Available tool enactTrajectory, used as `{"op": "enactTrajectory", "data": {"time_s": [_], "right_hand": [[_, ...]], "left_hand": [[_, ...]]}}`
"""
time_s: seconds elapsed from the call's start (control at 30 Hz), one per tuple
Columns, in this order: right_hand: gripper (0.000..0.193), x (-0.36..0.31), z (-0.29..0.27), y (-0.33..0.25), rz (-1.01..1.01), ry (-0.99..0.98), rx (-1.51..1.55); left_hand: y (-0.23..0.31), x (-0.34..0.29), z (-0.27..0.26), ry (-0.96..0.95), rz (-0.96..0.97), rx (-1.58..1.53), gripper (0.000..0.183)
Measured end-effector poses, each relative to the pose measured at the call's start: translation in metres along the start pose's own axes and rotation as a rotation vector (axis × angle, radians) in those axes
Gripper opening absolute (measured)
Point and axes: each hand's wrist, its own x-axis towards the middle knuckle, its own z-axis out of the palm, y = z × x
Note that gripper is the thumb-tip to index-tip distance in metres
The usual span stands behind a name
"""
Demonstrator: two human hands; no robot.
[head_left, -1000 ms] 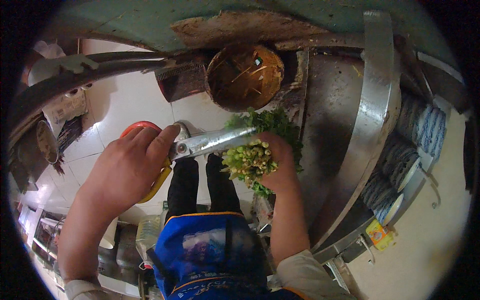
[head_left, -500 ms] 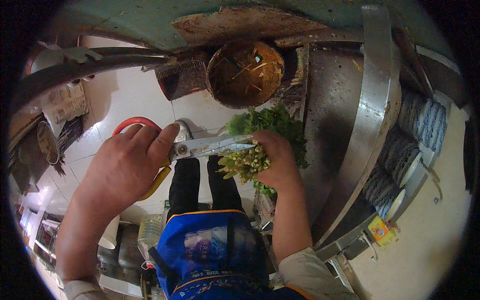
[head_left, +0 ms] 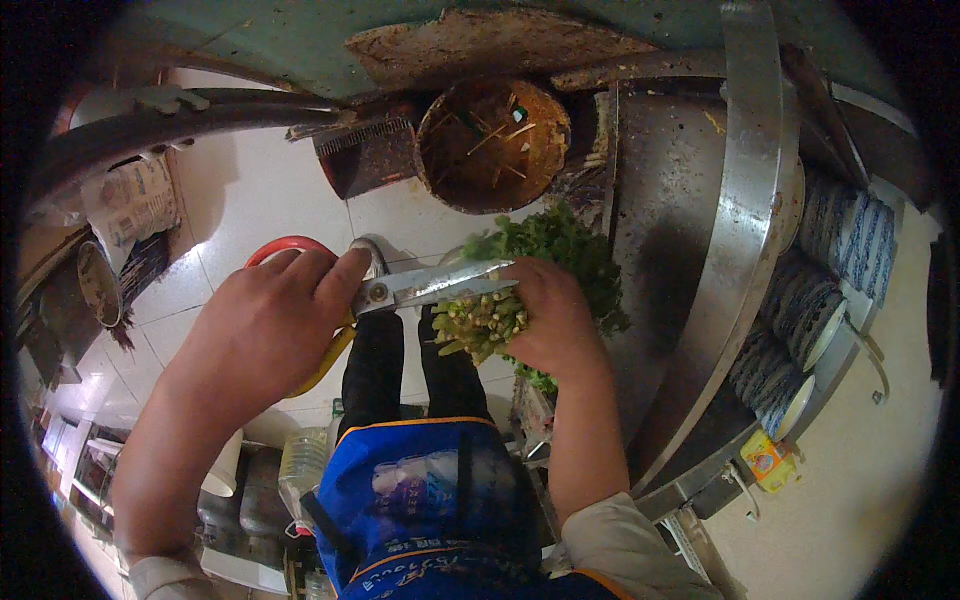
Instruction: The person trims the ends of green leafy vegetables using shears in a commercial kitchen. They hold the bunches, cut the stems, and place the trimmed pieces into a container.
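Scissors (head_left: pixel 420 284) had shifted slightly rightward, gripped in the curled left hand (head_left: pixel 270 318), with blade tips so near, perhaps touching, the right hand (head_left: pixel 555 322) clasping the leafy bunch (head_left: pixel 482 320) beside them that a slip could have nicked its fingers.

My left hand (head_left: pixel 275 320) holds the scissors (head_left: pixel 425 286), which point right across the far edge of the greens (head_left: pixel 480 322) in my right hand (head_left: pixel 550 315). Beyond them, far, stands the bin (head_left: pixel 495 145), the dustpan (head_left: pixel 365 165) just left of it. Stacked dishes (head_left: pixel 795 310) sit right; a plastic bottle (head_left: pixel 302 462) is near left.
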Motion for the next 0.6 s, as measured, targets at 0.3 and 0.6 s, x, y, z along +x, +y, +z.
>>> {"op": "enactTrajectory", "data": {"time_s": [0.3, 0.6], "right_hand": [[0.067, -0.001, 0.005, 0.015, -0.069, 0.037, 0.019], [0.066, 0.001, 0.004, 0.018, 0.014, 0.051, 0.067]], "left_hand": [[-0.002, 0.0, 0.014, -0.079, -0.014, -0.116, 0.039], [-0.013, 0.0, 0.013, -0.041, -0.072, -0.038, 0.044]]}}
